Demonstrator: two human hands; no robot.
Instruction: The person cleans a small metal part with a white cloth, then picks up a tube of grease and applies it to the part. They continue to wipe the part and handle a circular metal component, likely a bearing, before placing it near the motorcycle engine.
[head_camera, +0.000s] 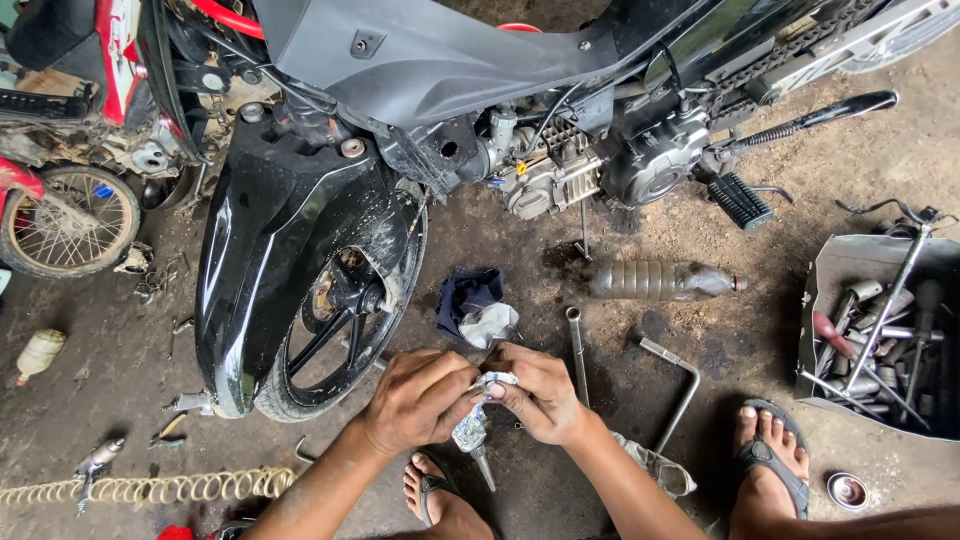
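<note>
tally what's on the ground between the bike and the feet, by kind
Plastic bottles: 1
Long metal tools: 2, a straight one and a bent one
Rags: 1
Total: 4

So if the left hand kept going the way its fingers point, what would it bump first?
The left hand points right, so it would probably first meet the right hand, already touching the small part held between them.

- The floor (120, 400) was bare, dirty concrete, stained dark with oil near the middle.
- A black motorcycle (420, 70) stood across the far side.
- A grey box of tools (880, 330) sat at the right.
- A pale coiled hose (150, 488) lay near left, in daylight.
</note>
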